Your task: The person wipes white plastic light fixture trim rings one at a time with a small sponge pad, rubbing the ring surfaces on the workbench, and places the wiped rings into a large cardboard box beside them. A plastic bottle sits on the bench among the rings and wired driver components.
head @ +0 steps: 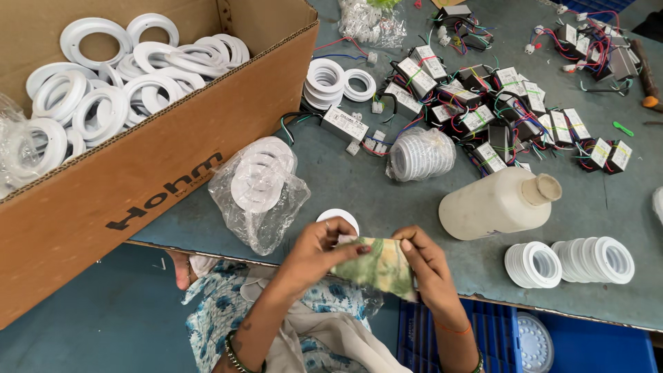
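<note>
Two bare forearms reach up from the bottom of the view, and the hands meet at the centre. The left hand (319, 245) and right hand (425, 259) face each other, fingers curled and pinched closed, thumbs on top. Bangles circle both wrists.

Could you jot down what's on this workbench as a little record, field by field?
Left hand: left hand pinches one end of a green patterned cloth
Right hand: right hand pinches the cloth's other end
Under the cloth: white disc, partly hidden
Left of hands: clear bag of white rings
Cardboard box: cardboard box holding many white rings
Right of hands: pale plastic bottle lying on its side, stacks of white rings
Far side: small wired driver boxes
Surface: grey-green table
</note>
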{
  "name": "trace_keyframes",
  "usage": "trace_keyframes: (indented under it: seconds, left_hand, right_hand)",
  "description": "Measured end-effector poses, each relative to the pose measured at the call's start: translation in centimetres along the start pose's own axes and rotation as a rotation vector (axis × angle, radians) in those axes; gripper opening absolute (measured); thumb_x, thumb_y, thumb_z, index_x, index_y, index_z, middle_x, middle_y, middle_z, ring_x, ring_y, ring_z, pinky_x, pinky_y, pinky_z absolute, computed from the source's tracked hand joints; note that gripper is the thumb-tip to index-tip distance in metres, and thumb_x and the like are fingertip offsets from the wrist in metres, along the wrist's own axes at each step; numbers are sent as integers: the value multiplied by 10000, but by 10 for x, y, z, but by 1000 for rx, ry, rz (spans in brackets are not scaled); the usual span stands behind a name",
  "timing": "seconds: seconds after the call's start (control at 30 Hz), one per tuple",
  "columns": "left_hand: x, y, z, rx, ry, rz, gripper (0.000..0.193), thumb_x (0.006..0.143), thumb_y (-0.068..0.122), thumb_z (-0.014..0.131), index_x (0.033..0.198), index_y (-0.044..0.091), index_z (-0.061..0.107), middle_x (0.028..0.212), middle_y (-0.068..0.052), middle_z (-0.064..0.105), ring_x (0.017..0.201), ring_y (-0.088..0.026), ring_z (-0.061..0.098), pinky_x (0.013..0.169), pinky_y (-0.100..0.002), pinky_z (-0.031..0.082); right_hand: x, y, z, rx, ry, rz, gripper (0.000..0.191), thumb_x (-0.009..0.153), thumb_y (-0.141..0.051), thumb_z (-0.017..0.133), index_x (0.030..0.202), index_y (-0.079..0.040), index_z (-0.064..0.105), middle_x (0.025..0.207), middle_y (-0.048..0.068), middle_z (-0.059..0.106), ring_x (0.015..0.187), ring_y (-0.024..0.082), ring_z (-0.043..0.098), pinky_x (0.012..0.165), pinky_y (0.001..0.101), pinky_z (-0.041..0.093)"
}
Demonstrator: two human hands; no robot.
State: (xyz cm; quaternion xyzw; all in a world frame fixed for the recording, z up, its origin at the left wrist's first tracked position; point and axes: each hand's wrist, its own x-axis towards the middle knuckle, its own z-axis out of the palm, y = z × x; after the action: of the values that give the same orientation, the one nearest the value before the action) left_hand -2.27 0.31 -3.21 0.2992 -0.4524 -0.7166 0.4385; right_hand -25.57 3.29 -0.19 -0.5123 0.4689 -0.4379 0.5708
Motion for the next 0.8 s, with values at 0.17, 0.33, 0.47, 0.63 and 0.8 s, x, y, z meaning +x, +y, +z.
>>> trace_keyframes:
  seconds: [0.17,0.33,0.47,0.63,0.8]
  left_hand:
    - [1,6,9,-26,167,170,103,981,87,672,1044,27,619,930,8,674,856,-40,596,740,-209,491]
    - [-9,21,16,322,308,239,118,993,109,629,1065,18,604,846,-8,701,764,-54,635,673,-225,516]
    - [-9,18,12,298,264,249,117,1011,100,628,1083,8,626,880,-23,716,790,-62,633,693,-234,518]
    - [2,-10,20,-141,153,122,159,981,78,624,1132,30,606,1010,-37,708,910,-82,674,781,-251,559]
    - [-4,-20,23,-50,245,206,137,1048,81,589,1128,-11,652,1089,-75,686,984,-97,679,861,-240,558]
  right_hand:
    - [1,6,12,-36,10,80,299,1063,-213,505,1147,24,667,880,9,676,755,27,587,642,201,482]
    - [2,17,9,55,-64,134,247,957,-126,679,1098,77,687,881,73,737,719,78,644,623,239,526]
    - [-4,17,4,56,-126,128,220,927,-115,724,977,94,767,972,111,735,789,110,638,649,252,513]
    - [0,4,16,-53,-154,-309,237,998,-155,704,967,73,763,1232,118,590,1123,179,572,966,296,473]
    - [4,-5,26,0,-37,-357,242,993,-174,643,966,46,739,1214,110,669,1209,182,588,1059,308,467]
